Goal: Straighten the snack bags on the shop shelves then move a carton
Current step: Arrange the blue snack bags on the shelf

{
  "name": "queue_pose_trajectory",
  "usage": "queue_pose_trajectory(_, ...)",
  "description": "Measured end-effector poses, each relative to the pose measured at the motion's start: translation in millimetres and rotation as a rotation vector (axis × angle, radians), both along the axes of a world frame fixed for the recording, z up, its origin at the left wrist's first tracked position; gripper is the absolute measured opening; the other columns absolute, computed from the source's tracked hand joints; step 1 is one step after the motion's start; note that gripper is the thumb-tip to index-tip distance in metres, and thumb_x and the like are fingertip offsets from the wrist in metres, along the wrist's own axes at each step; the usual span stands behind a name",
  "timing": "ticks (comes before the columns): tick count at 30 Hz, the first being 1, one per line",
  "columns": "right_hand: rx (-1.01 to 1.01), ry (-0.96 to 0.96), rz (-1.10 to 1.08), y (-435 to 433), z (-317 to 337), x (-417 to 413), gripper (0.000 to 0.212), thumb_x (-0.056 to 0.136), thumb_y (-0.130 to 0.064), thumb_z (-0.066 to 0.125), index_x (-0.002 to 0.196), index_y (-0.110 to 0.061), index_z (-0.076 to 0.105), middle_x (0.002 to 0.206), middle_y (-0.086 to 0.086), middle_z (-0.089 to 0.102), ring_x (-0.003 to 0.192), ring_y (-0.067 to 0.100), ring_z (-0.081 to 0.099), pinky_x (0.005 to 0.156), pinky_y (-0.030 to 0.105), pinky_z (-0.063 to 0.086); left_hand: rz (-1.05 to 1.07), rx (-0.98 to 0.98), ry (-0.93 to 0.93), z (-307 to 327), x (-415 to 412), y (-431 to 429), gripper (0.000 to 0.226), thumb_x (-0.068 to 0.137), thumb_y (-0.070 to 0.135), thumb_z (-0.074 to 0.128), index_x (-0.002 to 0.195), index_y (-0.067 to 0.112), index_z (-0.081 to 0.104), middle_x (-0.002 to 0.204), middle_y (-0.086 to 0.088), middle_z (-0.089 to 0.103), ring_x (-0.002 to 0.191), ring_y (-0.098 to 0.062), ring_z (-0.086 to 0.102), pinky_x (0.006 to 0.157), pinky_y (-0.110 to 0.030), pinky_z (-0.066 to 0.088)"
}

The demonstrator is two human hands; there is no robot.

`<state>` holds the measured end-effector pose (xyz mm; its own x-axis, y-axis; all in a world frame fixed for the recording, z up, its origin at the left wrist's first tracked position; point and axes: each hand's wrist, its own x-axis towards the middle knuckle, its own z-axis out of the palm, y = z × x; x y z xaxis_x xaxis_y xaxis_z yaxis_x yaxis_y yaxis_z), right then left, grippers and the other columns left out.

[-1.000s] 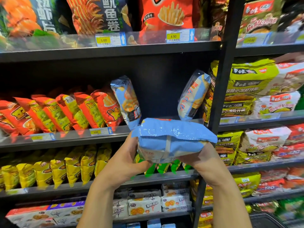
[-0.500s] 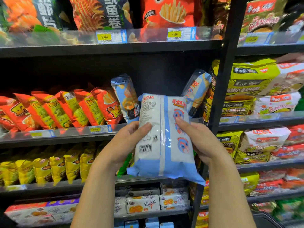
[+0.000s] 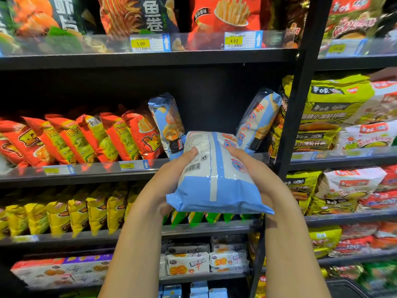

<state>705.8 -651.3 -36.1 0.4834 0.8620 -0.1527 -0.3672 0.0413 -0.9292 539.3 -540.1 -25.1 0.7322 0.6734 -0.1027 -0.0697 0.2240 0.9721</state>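
- I held a blue-and-white snack bag (image 3: 214, 175) out in front of me with both hands. Its back, with the barcode, faced up toward me, and its top end pointed at the shelves.
- My left hand (image 3: 169, 183) gripped the bag's left edge, with the thumb lying over the printed back and the other fingers hidden underneath.
- My right hand (image 3: 255, 171) gripped the right edge in the same way.
- Just beyond my hands ran the middle shelf (image 3: 86, 176), with a dark open gap straight ahead of the bag.
- A matching blue bag (image 3: 167, 123) stood beyond my left hand, leaning left against a row of red bags (image 3: 96, 138).
- Another blue bag (image 3: 260, 119) stood beyond my right hand, leaning right toward the black upright post (image 3: 300, 117).
- I judged this to be the straightening step, with this bag bound for the gap between its two neighbours.
- The next move would call for tipping the bag upright with its front outward. It would then go over the shelf's clear lip without knocking either leaning bag.
- I could not make out a carton anywhere near my hands.
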Motion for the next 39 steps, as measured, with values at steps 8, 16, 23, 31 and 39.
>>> queue_pose_trajectory(8,0.128,0.063,-0.028,2.0,-14.2,-0.1,0.033,0.095,-0.037,0.071,0.123,-0.020,0.072,0.111,0.010,0.080,0.093,0.027,0.079,0.079,0.043,0.065,0.098,0.164,0.003,-13.5,7.8,0.2,0.031,0.101,0.032,0.066,0.128,0.017,0.066,0.114,-0.005,0.080,0.095,-0.016,0.078,0.082,-0.034,0.065)
queue_pose_trajectory(16,0.166,-0.232,-0.184,15.5,-29.3,-7.7,0.042,0.096,-0.029,0.074,0.136,-0.023,0.060,0.119,0.002,0.078,0.107,0.025,0.076,0.096,0.053,0.060,0.216,0.576,0.002,-16.4,8.8,-10.4,0.038,0.099,0.034,0.070,0.134,0.044,0.058,0.128,0.027,0.062,0.107,0.018,0.060,0.090,-0.017,0.052)
queue_pose_trajectory(23,0.215,-0.357,-0.208,18.2,-28.7,-25.2,0.042,0.097,-0.055,0.057,0.134,-0.034,0.059,0.124,-0.008,0.075,0.113,0.009,0.072,0.092,0.034,0.058,0.033,0.680,0.010,-19.8,19.3,-23.2,0.052,0.090,0.042,0.079,0.127,0.064,0.049,0.134,0.025,0.064,0.126,0.006,0.059,0.106,-0.023,0.048)
queue_pose_trajectory(31,0.259,-0.494,-0.237,5.5,-28.9,-19.8,0.031,0.107,-0.025,0.057,0.135,-0.035,0.065,0.124,-0.007,0.074,0.109,0.008,0.073,0.085,0.030,0.059,0.131,0.483,-0.107,-22.3,14.8,-10.3,0.065,0.087,0.037,0.083,0.144,0.033,0.054,0.131,0.005,0.073,0.123,-0.019,0.069,0.111,-0.054,0.049)
queue_pose_trajectory(39,0.262,-0.321,-0.226,1.7,-32.8,-12.1,0.077,0.074,-0.056,0.074,0.142,-0.023,0.059,0.125,-0.003,0.074,0.115,0.011,0.071,0.093,0.036,0.058,0.044,0.110,-0.300,-27.4,0.4,-2.9,0.048,0.086,0.022,0.076,0.132,0.011,0.067,0.114,-0.009,0.080,0.099,-0.024,0.078,0.078,-0.032,0.063)
